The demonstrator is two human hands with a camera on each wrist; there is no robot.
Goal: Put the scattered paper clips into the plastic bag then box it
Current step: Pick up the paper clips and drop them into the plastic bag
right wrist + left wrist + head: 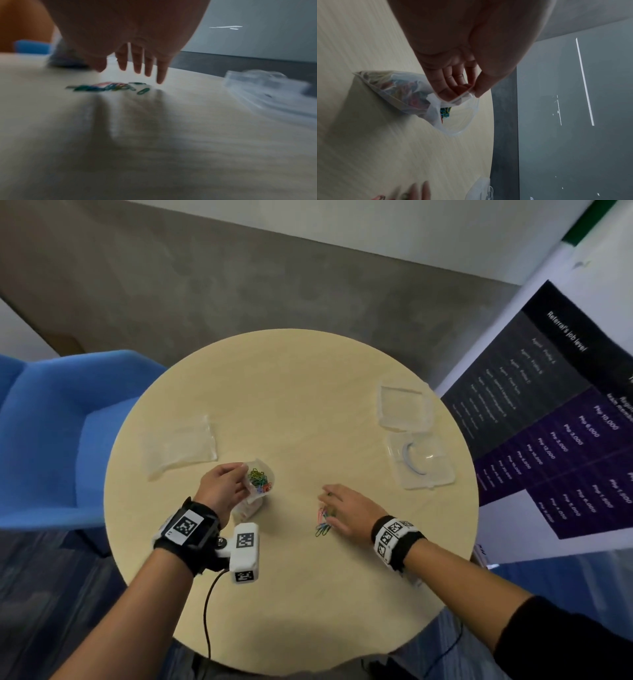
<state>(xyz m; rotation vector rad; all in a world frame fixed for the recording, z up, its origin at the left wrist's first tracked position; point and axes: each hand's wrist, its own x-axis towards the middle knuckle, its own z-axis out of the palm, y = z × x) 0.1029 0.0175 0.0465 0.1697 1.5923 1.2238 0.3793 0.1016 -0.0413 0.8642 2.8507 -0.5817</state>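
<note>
The rim of the plastic bag (pixel 259 481) was pinched open by the left hand (pixel 222 487) above the round table (pixel 291 392), coloured clips visible inside. Loose paper clips (pixel 322 522) were overhung by the spread fingers of the right hand (pixel 346 510). The clear box (pixel 420 459) was left near the table's right edge.

Overhead head view; low wrist views
</note>
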